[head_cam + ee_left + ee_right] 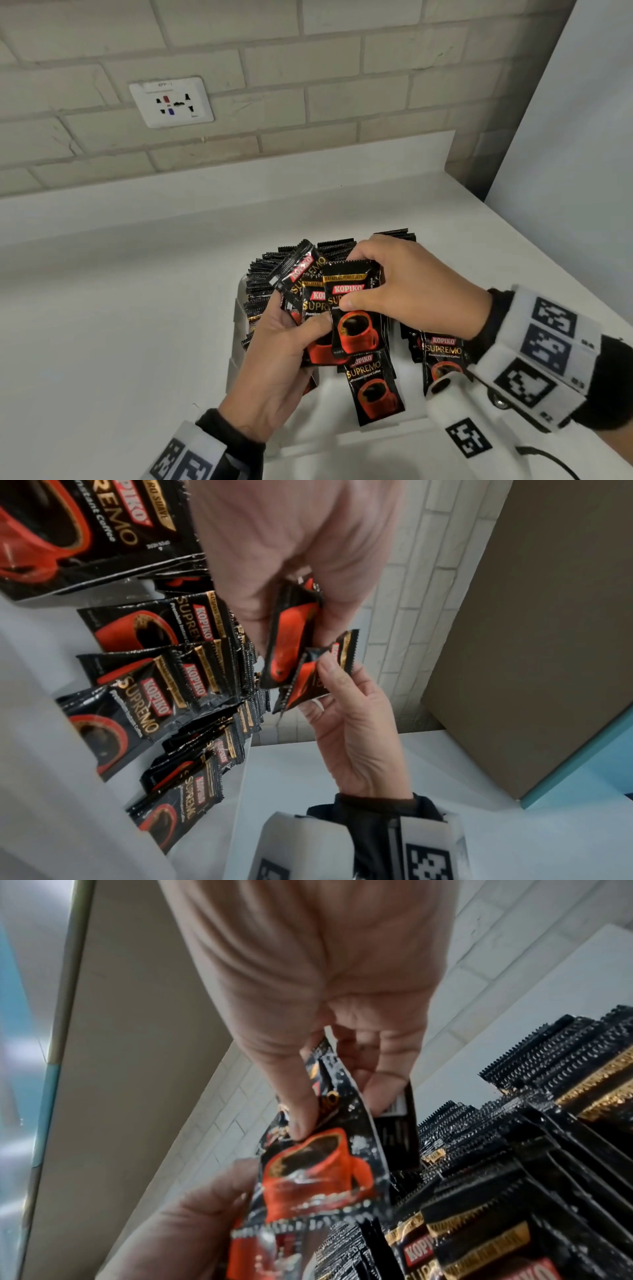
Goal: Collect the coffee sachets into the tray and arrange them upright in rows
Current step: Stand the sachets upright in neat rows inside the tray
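My left hand (301,332) holds a fanned bunch of black and red Kopiko coffee sachets (301,284) above the white tray (239,308). My right hand (373,287) pinches the front sachet (354,318) of the bunch, thumb on its face. Rows of upright sachets (265,277) fill the tray's back and left. One sachet (375,387) leans at the front middle and another group (442,356) stands at the right. In the left wrist view my left hand (291,593) grips the bunch (289,642). In the right wrist view my right hand (329,1102) pinches the sachet (318,1164).
The tray sits on a white counter (120,308) against a brick wall with a power socket (171,102). A pale panel (565,137) bounds the counter on the right. The counter's right edge runs just past my right wrist.
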